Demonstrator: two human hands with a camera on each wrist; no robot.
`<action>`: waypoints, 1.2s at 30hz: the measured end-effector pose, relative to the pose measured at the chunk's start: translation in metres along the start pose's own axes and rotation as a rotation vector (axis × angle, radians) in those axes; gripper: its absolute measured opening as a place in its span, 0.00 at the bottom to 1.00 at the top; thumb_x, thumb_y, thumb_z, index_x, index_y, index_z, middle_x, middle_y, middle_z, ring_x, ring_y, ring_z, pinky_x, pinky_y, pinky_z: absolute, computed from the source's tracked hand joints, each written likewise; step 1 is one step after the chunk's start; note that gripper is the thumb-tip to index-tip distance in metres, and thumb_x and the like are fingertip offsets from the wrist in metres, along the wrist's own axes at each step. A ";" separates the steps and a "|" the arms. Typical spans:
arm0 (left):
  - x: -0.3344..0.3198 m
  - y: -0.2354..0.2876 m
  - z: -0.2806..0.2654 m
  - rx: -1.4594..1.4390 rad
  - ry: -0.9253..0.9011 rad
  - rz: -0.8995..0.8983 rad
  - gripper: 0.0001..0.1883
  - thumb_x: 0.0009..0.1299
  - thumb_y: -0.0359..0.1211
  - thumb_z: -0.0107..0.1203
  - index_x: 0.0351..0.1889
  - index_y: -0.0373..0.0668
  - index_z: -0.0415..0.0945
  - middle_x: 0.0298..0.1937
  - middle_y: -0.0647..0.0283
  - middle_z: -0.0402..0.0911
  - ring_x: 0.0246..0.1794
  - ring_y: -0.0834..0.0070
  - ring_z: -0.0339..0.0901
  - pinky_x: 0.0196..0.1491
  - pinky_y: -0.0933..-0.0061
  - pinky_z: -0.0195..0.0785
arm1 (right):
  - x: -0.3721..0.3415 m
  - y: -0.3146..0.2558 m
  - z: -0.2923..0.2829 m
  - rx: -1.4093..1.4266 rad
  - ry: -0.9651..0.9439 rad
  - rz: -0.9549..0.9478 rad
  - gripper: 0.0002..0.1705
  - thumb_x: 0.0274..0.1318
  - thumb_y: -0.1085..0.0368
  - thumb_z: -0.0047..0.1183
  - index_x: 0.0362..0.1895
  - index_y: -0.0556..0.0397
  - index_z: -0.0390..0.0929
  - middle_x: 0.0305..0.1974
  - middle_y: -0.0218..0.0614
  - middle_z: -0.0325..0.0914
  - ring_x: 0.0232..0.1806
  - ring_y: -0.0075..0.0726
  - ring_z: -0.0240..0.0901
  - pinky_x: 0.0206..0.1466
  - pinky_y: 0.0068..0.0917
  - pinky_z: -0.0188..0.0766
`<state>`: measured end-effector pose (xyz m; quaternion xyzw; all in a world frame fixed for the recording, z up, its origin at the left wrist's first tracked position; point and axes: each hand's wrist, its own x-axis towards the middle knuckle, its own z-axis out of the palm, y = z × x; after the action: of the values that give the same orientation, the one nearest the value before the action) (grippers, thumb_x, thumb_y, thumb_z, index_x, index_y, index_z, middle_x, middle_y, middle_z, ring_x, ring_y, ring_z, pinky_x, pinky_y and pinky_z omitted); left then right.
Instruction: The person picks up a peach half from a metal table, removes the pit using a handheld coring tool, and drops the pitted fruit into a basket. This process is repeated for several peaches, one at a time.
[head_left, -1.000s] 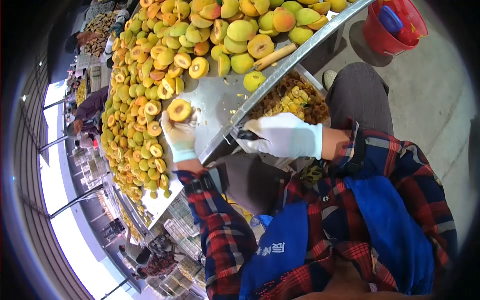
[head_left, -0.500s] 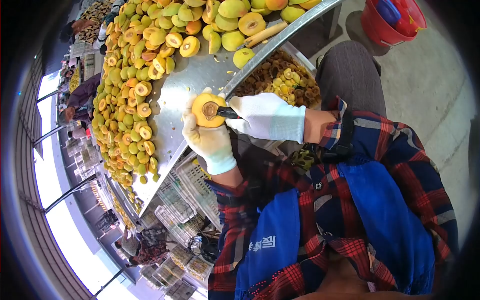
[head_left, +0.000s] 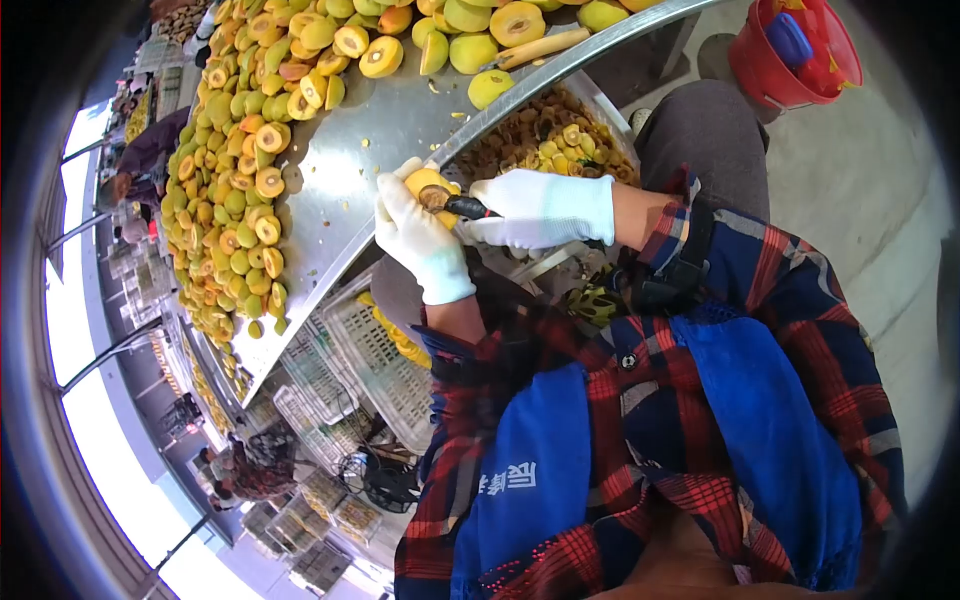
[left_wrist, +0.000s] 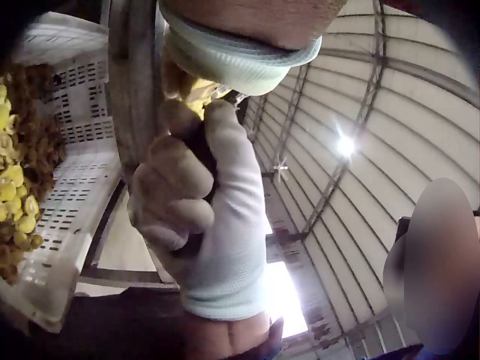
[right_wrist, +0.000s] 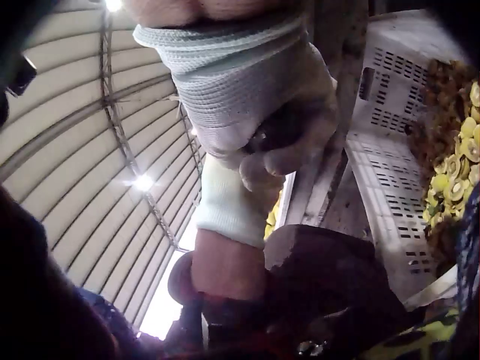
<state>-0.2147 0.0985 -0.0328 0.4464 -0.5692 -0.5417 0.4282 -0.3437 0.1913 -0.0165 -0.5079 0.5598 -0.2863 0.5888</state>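
Note:
In the head view my gloved left hand holds a halved yellow fruit, its cut face with a brown pit hollow turned toward my right hand. My gloved right hand grips a black-handled tool, whose end meets the pit hollow; the tip itself is hidden. In the left wrist view the fingers of my right hand curl round the dark handle, close to a bit of yellow fruit. The right wrist view shows the black handle inside my right hand.
Halved fruits lie heaped on the metal table. A wooden-handled knife rests near its raised edge. Below stands a white crate with pits and fruit pieces. A red bucket is at upper right, and stacked crates stand below the table.
My left hand brought a fruit half from the table side to my right hand, then both moved slightly up in view. The fruit is now tilted, with the tool's end against its middle.

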 end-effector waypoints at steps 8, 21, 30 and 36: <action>-0.004 0.009 -0.009 -0.034 -0.076 -0.070 0.27 0.80 0.46 0.35 0.43 0.30 0.77 0.36 0.56 0.82 0.35 0.74 0.78 0.41 0.76 0.72 | 0.009 0.022 0.016 -0.535 0.389 -0.202 0.21 0.61 0.46 0.48 0.40 0.52 0.72 0.28 0.50 0.78 0.33 0.57 0.78 0.36 0.46 0.74; -0.009 -0.012 0.001 -0.159 0.002 0.182 0.18 0.78 0.39 0.40 0.45 0.31 0.74 0.38 0.50 0.81 0.29 0.65 0.80 0.34 0.68 0.78 | -0.004 0.013 0.006 0.612 -0.247 -0.009 0.23 0.66 0.49 0.47 0.36 0.59 0.79 0.14 0.29 0.69 0.10 0.20 0.60 0.14 0.19 0.58; 0.002 -0.026 -0.007 -0.788 -0.264 -0.341 0.29 0.76 0.55 0.37 0.55 0.37 0.70 0.44 0.49 0.81 0.38 0.55 0.82 0.37 0.67 0.78 | -0.004 0.015 0.034 0.395 -0.059 -0.145 0.19 0.68 0.53 0.46 0.36 0.57 0.78 0.15 0.27 0.72 0.11 0.20 0.63 0.15 0.19 0.59; 0.005 0.018 -0.146 0.363 0.304 0.150 0.15 0.73 0.38 0.52 0.46 0.36 0.80 0.40 0.53 0.82 0.35 0.66 0.80 0.42 0.69 0.75 | 0.009 0.054 0.032 1.102 0.089 0.028 0.23 0.69 0.50 0.43 0.44 0.57 0.78 0.20 0.27 0.71 0.16 0.24 0.67 0.19 0.23 0.65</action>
<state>-0.0749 0.0598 -0.0079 0.5487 -0.6178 -0.3240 0.4607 -0.3239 0.2098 -0.0740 -0.1047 0.3581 -0.5503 0.7469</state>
